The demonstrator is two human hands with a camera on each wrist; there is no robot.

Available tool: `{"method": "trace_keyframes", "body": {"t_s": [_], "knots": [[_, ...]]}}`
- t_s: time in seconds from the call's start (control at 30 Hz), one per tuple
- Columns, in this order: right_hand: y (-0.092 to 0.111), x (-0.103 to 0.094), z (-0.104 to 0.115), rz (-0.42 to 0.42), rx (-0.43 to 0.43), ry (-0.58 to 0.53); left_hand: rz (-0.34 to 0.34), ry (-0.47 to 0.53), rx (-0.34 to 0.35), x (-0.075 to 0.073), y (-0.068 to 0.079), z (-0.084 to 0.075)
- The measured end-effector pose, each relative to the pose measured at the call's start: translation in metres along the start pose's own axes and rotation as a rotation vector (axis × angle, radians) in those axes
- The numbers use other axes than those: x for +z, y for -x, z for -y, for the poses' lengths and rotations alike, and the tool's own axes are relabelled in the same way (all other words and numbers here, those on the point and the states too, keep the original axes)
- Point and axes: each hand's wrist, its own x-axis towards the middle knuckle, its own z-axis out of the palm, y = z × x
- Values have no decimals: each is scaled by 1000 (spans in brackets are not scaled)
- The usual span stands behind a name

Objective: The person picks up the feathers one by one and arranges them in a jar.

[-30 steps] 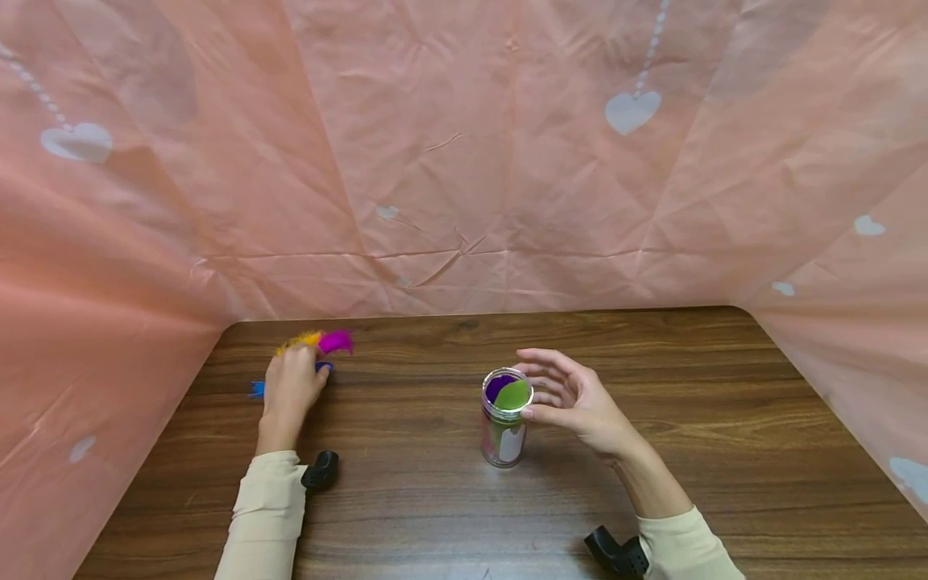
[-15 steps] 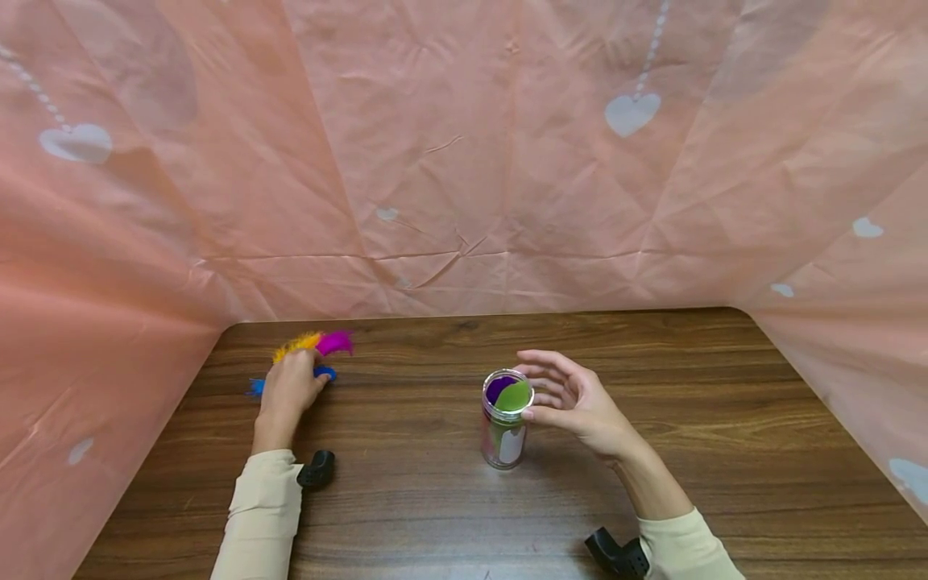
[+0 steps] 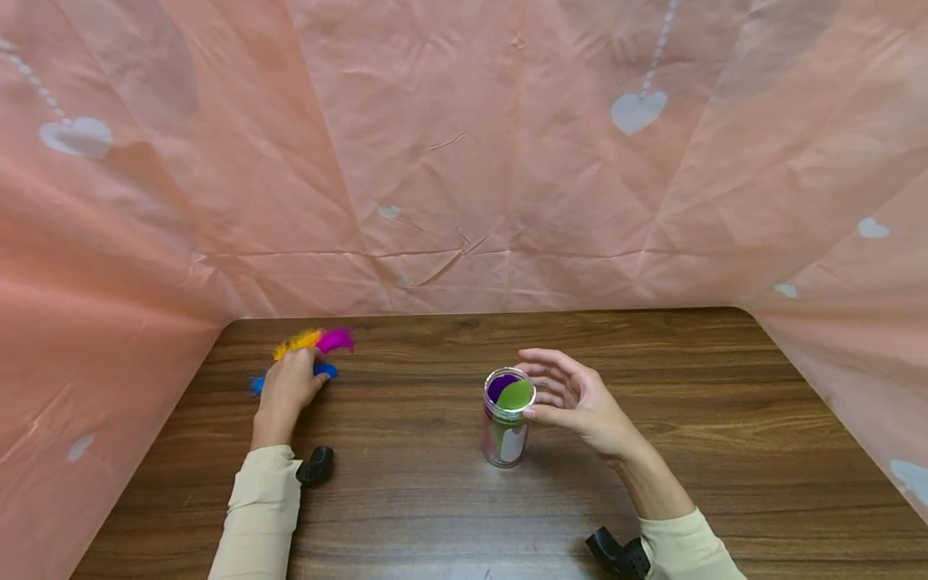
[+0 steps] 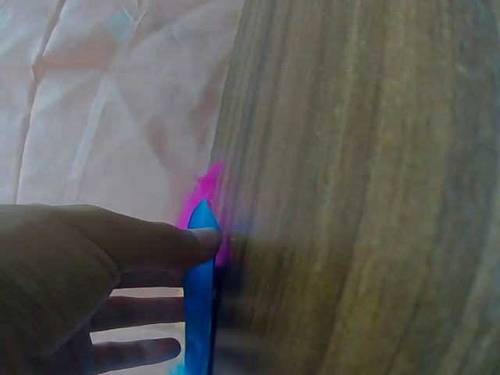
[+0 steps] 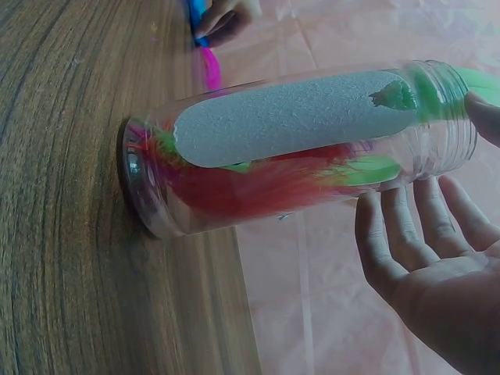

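Observation:
My left hand (image 3: 287, 385) is at the far left of the table, pinching a blue feather (image 4: 200, 293) between thumb and fingers. A yellow feather (image 3: 297, 342) and a magenta feather (image 3: 336, 341) lie just beyond its knuckles. In the middle of the table stands an upright, lidless clear jar (image 3: 502, 439) with a white label (image 5: 293, 117). Inside are red feathers (image 5: 262, 183), a green feather (image 3: 515, 395) reaching the mouth, and a purple feather (image 3: 499, 387). My right hand (image 3: 580, 403) steadies the jar near its rim, thumb in front and curved fingers behind.
The wooden table (image 3: 406, 483) has rounded far corners. A pink sheet (image 3: 464, 161) printed with pale hearts walls it in at the back and both sides. Black camera mounts (image 3: 315, 466) sit at both wrists.
My left hand has shifted very slightly left, and more of the blue feather shows beside the thumb. The right hand and the jar stay in place.

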Motion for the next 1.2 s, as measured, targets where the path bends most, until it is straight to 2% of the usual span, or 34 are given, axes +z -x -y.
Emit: {"method": "trace_keyframes", "body": {"t_s": [0.2, 0.53, 0.8, 1.07, 1.2], "knots": [[0, 0, 0, -3, 6, 8, 1, -2, 5, -1, 1, -1], [-1, 0, 1, -4, 12, 11, -50, -3, 56, 0, 2, -1], [0, 0, 1, -2, 8, 16, -44, -7, 64, 0, 2, -3], [1, -1, 1, 0, 0, 15, -124, 27, 91, -5, 3, -5], [1, 0, 1, 1, 3, 16, -139, 37, 84, -9, 6, -7]]}}
